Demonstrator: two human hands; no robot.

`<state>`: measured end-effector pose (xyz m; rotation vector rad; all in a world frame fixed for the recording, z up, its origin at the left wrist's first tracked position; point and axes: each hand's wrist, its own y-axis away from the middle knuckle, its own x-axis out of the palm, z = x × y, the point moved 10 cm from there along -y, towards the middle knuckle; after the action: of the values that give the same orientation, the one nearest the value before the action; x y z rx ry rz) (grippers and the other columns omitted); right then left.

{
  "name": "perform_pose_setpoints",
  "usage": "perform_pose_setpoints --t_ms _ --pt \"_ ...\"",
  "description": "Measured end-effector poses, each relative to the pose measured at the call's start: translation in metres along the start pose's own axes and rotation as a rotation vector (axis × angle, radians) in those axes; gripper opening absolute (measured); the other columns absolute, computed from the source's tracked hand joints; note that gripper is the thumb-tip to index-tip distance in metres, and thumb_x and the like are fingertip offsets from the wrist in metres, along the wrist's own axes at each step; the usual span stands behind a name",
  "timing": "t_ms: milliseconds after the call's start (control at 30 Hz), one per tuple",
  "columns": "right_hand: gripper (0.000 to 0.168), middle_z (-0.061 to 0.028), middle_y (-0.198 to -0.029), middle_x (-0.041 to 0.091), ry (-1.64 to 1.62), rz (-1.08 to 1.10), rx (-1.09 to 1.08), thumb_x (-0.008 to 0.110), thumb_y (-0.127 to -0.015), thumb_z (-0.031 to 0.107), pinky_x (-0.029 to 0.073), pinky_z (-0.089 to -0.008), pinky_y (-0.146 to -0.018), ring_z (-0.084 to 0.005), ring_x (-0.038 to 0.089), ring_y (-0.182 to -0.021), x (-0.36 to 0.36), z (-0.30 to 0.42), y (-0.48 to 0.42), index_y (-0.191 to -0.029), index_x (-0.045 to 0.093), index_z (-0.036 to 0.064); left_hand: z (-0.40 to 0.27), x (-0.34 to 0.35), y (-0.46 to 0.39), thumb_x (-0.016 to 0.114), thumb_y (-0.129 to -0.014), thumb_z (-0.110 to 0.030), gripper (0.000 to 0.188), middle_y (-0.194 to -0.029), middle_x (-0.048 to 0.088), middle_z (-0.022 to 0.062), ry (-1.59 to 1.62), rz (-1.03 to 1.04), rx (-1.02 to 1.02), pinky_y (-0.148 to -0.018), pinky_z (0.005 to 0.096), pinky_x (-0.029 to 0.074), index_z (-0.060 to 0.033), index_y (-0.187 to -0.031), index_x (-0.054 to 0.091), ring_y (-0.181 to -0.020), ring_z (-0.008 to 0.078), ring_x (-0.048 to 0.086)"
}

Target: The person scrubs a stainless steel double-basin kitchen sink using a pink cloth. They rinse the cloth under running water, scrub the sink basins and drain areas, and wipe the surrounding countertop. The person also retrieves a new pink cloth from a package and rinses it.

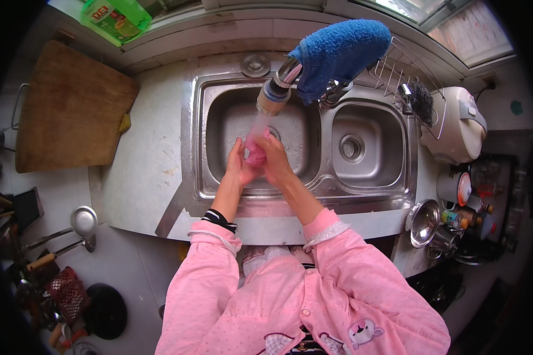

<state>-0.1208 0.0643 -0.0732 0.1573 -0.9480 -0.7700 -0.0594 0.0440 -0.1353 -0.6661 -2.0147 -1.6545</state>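
Note:
Water runs from the faucet nozzle [273, 98] onto a crumpled pink cloth [256, 153] inside the larger left basin [304, 164] of a stainless steel double sink. My left hand [240, 165] cups the cloth from the left and below, its thumb and fingers apart around it. From the right, my right hand [271, 159] closes over the cloth, its fingers partly hidden by the cloth and the stream. Both hands sit above the basin floor, close to the drain, which the cloth and my right hand partly cover. A blue towel [344, 53] is draped over the faucet's neck.
The smaller basin [373, 153] lies to the right, beside a wire rack [393, 77] and a rice cooker [453, 124]. A wooden cutting board [73, 111] stands at left. Green detergent [115, 20] is on the sill. A metal bowl [423, 223] sits at the counter's right.

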Motion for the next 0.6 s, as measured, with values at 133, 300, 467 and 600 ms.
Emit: perform_pose_setpoints --t_ms 133,300,467,600 --pt "0.021 -0.0074 -0.072 0.058 0.625 -0.19 -0.274 0.05 -0.08 0.021 0.042 -0.0302 -0.06 -0.02 0.053 -0.063 -0.002 0.003 0.008 -0.083 0.058 0.002 0.012 0.023 -0.008 0.04 -0.086 -0.037 0.045 -0.106 0.053 0.0183 0.076 0.231 -0.024 -0.085 0.049 0.041 -0.0027 -0.115 0.043 -0.091 0.0337 0.054" --pt "0.029 -0.0205 -0.072 0.057 1.239 -0.445 -0.392 0.051 -0.077 0.027 0.04 -0.0409 -0.066 -0.0371 0.052 -0.066 -0.036 0.043 -0.016 -0.08 0.059 -0.001 0.015 0.008 -0.017 0.043 -0.085 -0.013 0.028 -0.101 0.056 0.0131 -0.105 0.043 0.164 -0.086 0.0365 0.043 0.0017 -0.109 0.046 -0.092 0.0233 0.055" --pt "0.029 -0.0183 -0.071 0.056 1.237 -0.303 -0.541 0.054 -0.076 0.03 0.041 -0.0411 -0.066 -0.0348 0.054 -0.07 -0.036 0.046 -0.022 -0.077 0.06 0.001 0.001 0.004 -0.024 0.047 -0.084 -0.016 0.019 -0.087 0.059 0.0062 0.025 0.111 0.293 -0.075 0.0321 0.044 -0.0038 -0.097 0.052 -0.082 0.0174 0.056" --pt "0.03 -0.018 -0.073 0.059 1.045 -0.15 -0.482 0.052 -0.076 0.028 0.041 -0.039 -0.062 -0.0347 0.055 -0.066 0.009 0.027 0.02 -0.079 0.059 -0.001 -0.003 0.013 -0.03 0.05 -0.082 -0.021 0.016 -0.078 0.057 0.0032 0.09 0.25 0.093 -0.064 0.0299 0.045 -0.0086 -0.092 0.053 -0.072 0.0153 0.055"
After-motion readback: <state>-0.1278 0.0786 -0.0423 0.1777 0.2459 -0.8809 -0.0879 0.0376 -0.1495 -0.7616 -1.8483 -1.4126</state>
